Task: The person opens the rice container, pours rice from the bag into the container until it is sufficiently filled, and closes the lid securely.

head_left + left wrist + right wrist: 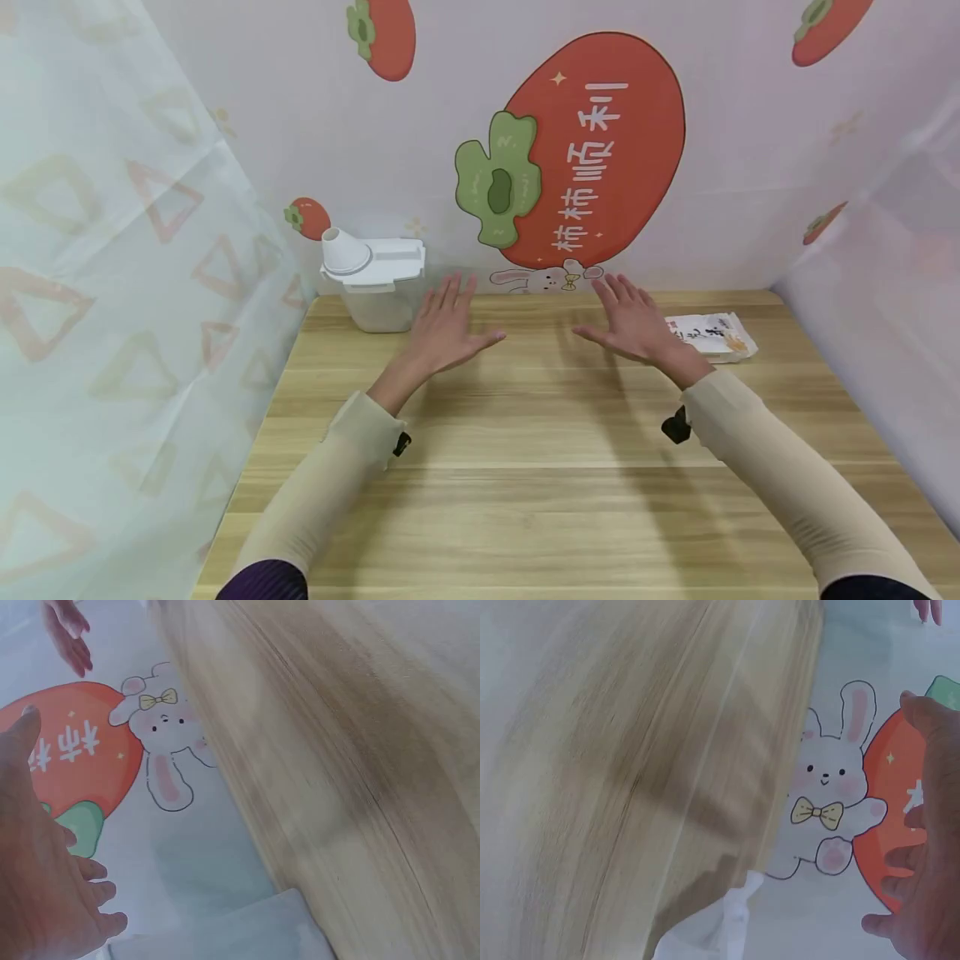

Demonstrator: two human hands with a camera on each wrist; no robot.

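Observation:
In the head view my left hand (446, 327) is held over the back of the wooden table (510, 483), fingers spread and holding nothing. Just left of it stands a clear plastic container (378, 308) with a white lid (390, 260) and a cone-shaped spout; the fingers overlap its right side in the picture. My right hand (630, 321) hovers across from the left one, likewise spread and bare. Behind its wrist lies a white printed packet (712, 337), partly hidden by the hand. The packet's pale edge (705, 930) also shows in the right wrist view.
A pale sheet printed with a large persimmon (607, 150) and a rabbit (551, 279) hangs behind the table. Patterned sheeting (150, 275) borders the left side, and a pale sheet (885, 275) borders the right.

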